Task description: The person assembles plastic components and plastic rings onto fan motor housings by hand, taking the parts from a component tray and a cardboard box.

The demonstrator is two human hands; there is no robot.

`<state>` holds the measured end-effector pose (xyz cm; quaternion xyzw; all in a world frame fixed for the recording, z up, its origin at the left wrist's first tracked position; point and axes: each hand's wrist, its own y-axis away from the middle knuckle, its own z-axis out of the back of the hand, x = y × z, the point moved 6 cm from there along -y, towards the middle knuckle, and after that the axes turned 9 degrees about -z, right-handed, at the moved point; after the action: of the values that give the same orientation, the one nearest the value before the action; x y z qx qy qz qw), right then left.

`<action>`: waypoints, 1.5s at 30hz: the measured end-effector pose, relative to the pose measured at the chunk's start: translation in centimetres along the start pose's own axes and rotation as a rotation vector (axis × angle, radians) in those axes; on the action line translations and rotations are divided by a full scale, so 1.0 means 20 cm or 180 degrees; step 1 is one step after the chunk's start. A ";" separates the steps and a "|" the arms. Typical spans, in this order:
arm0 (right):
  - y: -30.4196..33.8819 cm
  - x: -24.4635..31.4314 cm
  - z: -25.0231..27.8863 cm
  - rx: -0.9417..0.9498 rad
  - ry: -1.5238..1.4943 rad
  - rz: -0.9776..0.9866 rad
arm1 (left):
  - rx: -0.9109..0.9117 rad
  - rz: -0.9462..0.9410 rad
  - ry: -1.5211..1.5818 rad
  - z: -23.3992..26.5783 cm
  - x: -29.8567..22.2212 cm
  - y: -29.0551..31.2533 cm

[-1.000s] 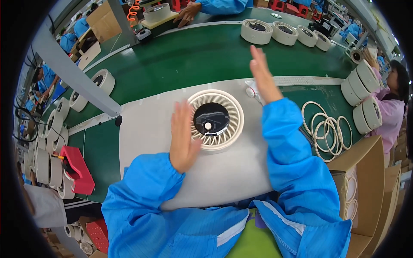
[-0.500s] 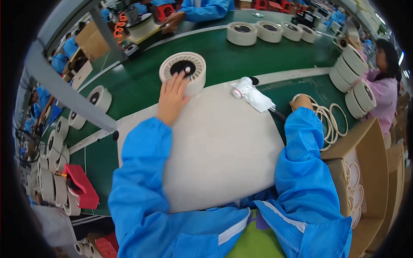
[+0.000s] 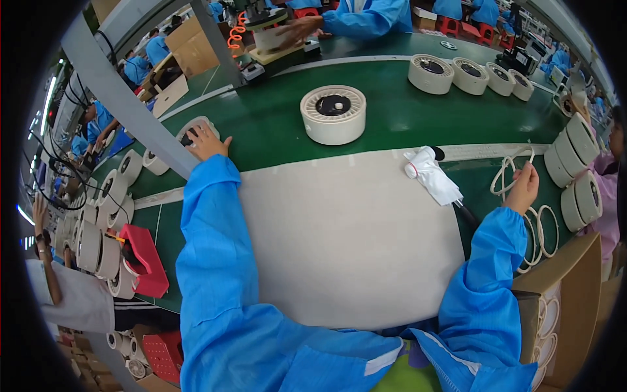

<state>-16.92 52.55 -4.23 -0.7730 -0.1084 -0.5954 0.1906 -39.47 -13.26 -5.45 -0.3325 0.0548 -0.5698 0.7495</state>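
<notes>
My left hand [image 3: 208, 141] reaches to the far left, its fingers laid over a round cream housing [image 3: 188, 128] with a dark centre and its thumb spread away. At the right, my right hand [image 3: 524, 188] pinches a thin cream ring [image 3: 503, 171], lifted off the green surface. More cream rings [image 3: 541, 236] lie just below that hand. Another round housing [image 3: 333, 121], with a slotted top, black centre and small white knob, sits upright on the green belt beyond the pale mat, apart from both hands.
Before me spreads a pale mat [image 3: 346, 248]. A white-wrapped tool [image 3: 431, 173] with a dark cord lies at its far right corner. A cardboard box [image 3: 568, 294] of rings stands right. A grey post [image 3: 130, 91] and a red holder [image 3: 145, 261] are left. Housings line the belt [image 3: 261, 124]; a co-worker's hand [image 3: 300, 31] works opposite.
My left hand has left the slotted housing and moved left onto another. My right hand has lifted a ring from the pile. The view has shifted left.
</notes>
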 end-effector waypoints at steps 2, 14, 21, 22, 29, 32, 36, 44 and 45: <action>0.03 0.01 -0.02 0.0078 -0.0096 0.0046 | 0.0060 0.0076 -0.0155 -0.08 0.06 -0.04; 0.16 0.02 -0.18 0.0688 0.0752 0.0481 | -0.0626 -0.2008 0.2236 0.50 -0.24 0.28; 0.19 -0.11 -0.26 0.1568 0.1438 -0.0319 | -0.0724 -0.4067 0.2621 1.09 -0.41 1.08; 0.22 -0.08 -0.28 0.1569 0.1467 -0.0312 | -0.0565 -0.4159 0.2687 1.14 -0.43 1.11; 0.94 0.14 -0.66 0.3540 0.1220 -0.0038 | 0.1733 -0.0047 0.6910 0.91 -0.51 1.01; 1.04 0.12 -0.74 0.3619 0.1391 0.0872 | 0.2568 0.0563 0.7700 0.85 -0.57 0.98; 1.09 0.15 -0.79 0.3699 0.1879 0.1564 | 0.3079 0.0879 0.7805 0.87 -0.59 0.96; 1.11 0.12 -0.87 0.3853 0.2251 0.1770 | 0.3089 0.1179 0.7238 0.85 -0.59 0.92; 1.12 0.13 -0.87 0.3789 0.2306 0.1843 | 0.3090 0.1197 0.7234 0.83 -0.59 0.92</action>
<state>-22.67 24.73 -1.64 -0.2930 -0.1348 -0.5793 0.7486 -20.85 6.77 -6.46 0.6707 0.5015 -0.3798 0.3929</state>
